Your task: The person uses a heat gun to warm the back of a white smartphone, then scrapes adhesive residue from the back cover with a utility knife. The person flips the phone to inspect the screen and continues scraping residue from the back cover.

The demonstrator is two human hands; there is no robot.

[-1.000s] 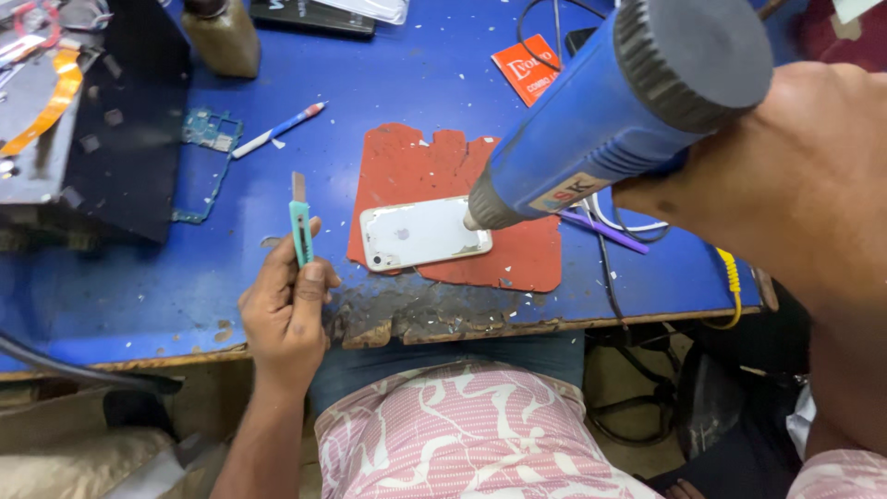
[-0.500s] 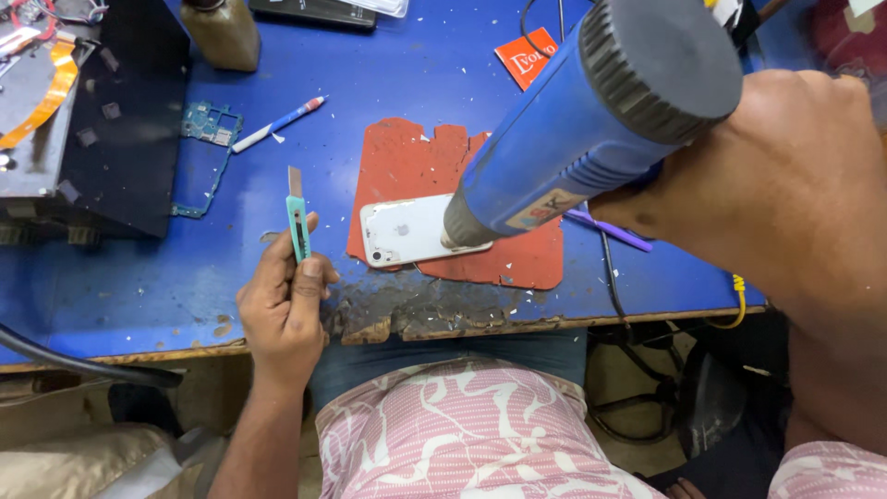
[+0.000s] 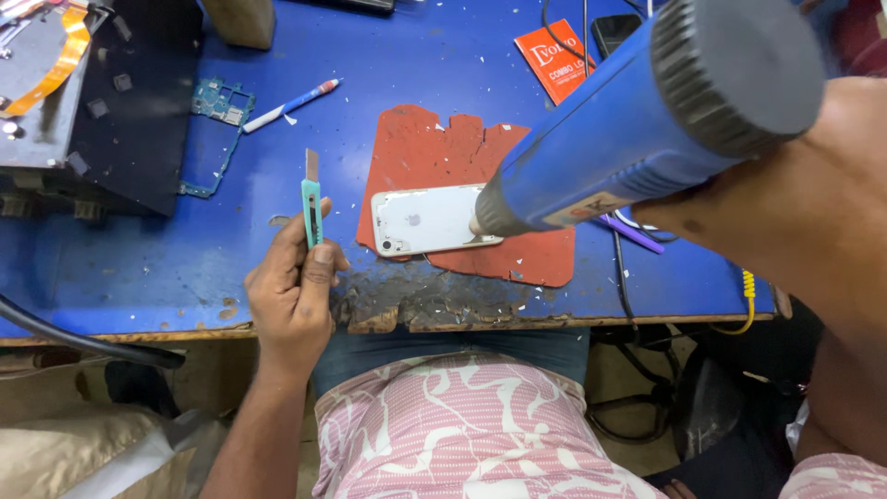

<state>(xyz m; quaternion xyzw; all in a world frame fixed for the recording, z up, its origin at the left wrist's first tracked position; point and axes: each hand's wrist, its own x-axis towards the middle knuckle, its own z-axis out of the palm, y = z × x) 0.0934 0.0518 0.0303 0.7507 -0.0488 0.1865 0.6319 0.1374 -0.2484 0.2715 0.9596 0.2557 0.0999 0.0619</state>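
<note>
My right hand grips a big blue heat gun with a grey rear cap. Its nozzle points down at the right end of a white phone that lies back-up on a red rubber mat. My left hand rests at the table's front edge, left of the mat, and holds a teal utility knife upright with its blade pointing away from me.
The blue worktable has a chipped, worn front edge. At the left stand a black machine, a green circuit frame and a blue-white pen. An orange card and black cables lie at the right.
The heat gun has drifted left and lower, so its nozzle now sits over the phone's right end. My left hand with the knife has barely moved.
</note>
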